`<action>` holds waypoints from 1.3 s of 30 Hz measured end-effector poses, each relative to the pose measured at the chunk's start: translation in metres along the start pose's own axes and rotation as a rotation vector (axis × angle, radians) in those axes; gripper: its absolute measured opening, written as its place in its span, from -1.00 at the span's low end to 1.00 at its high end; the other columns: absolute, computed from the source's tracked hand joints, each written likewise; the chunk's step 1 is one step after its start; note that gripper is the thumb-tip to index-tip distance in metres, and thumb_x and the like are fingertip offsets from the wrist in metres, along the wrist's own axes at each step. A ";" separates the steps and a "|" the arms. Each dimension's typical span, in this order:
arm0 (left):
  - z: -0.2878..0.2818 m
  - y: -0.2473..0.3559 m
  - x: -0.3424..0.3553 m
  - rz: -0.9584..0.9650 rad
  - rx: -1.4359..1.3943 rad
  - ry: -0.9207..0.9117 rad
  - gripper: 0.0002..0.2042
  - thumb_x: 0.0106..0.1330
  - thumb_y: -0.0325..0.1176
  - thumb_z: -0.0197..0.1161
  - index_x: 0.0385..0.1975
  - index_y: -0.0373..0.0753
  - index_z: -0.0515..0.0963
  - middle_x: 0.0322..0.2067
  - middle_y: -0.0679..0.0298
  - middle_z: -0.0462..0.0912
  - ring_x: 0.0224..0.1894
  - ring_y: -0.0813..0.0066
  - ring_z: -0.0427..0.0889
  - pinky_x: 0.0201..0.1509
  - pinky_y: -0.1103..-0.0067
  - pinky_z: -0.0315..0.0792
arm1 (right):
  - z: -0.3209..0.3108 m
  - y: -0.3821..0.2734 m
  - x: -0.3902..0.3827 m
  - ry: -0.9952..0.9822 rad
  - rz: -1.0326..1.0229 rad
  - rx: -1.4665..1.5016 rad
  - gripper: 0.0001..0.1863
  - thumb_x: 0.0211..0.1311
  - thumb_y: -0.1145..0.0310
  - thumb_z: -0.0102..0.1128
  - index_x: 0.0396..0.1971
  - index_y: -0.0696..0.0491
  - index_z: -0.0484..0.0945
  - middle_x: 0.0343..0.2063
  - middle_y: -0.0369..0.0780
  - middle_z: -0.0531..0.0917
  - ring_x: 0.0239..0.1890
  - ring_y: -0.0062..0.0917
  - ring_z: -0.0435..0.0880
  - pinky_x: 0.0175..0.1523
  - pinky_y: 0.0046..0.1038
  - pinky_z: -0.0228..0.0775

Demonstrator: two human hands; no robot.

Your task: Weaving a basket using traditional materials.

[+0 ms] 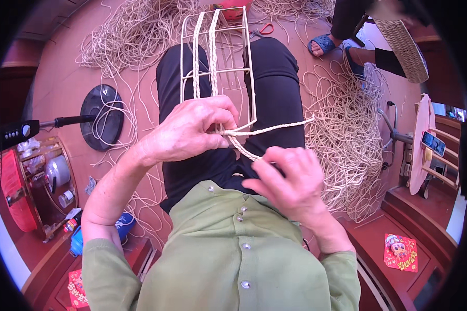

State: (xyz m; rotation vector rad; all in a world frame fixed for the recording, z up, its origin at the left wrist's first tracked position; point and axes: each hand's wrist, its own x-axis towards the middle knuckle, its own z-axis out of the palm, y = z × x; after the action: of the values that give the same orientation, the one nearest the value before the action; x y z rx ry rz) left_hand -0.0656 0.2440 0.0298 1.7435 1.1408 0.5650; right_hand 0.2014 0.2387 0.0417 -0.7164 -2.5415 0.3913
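A cream-coloured wire frame [217, 70], box-shaped with crossbars, rests across my thighs. Two runs of pale twisted cord [196, 52] stretch lengthwise over its left part. My left hand [194, 127] is closed at the frame's near edge, pinching the cord where it wraps the wire. From that spot one cord end [290, 125] sticks out to the right. Another length of cord [244, 150] curves down to my right hand [290, 179], whose thumb and forefinger grip it, the other fingers curled. The exact wrap under my left fingers is partly hidden.
Loose cord heaps [342, 155] lie to the right and at the far left on the floor. Red-handled scissors [264, 30] are beyond my knees. A black round fan base [102, 116] stands left. At the far right, another person holds a woven piece [402, 49]; a phone [433, 144] is below.
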 end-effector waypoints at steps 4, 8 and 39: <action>-0.001 -0.003 0.001 0.042 0.025 0.011 -0.80 0.08 -0.47 0.41 -0.31 -0.36 0.61 -0.16 0.25 0.61 -0.17 0.39 0.60 -0.13 0.49 0.48 | 0.035 0.009 -0.001 0.075 0.026 -0.029 -0.63 -0.02 0.36 0.55 -0.17 0.00 0.63 -0.32 -0.30 0.55 -0.37 -0.42 0.53 -0.32 -0.33 0.27; -0.001 0.003 0.001 -0.064 0.000 -0.013 -0.83 0.06 -0.51 0.36 -0.34 -0.36 0.59 -0.24 0.28 0.56 -0.24 0.45 0.56 -0.25 0.54 0.42 | 0.040 0.018 0.004 0.130 0.084 -0.096 -0.76 0.00 0.39 0.37 -0.27 -0.01 0.61 -0.40 -0.34 0.52 -0.39 -0.49 0.50 -0.32 -0.38 0.24; 0.012 0.008 0.002 -0.013 0.023 0.043 -0.84 -0.01 -0.56 0.26 -0.38 -0.37 0.58 -0.31 0.25 0.55 -0.29 0.40 0.57 -0.25 0.52 0.44 | 0.001 -0.003 -0.048 0.326 0.553 1.827 -0.33 0.65 -0.12 -0.33 -0.37 0.15 0.54 0.11 0.04 0.57 -0.06 -0.25 0.70 0.06 -0.17 0.61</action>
State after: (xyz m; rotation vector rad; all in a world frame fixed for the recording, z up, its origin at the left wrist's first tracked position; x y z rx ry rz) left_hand -0.0521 0.2397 0.0312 1.7501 1.1923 0.5863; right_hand 0.2359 0.2099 0.0243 -0.5083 -0.7985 2.0435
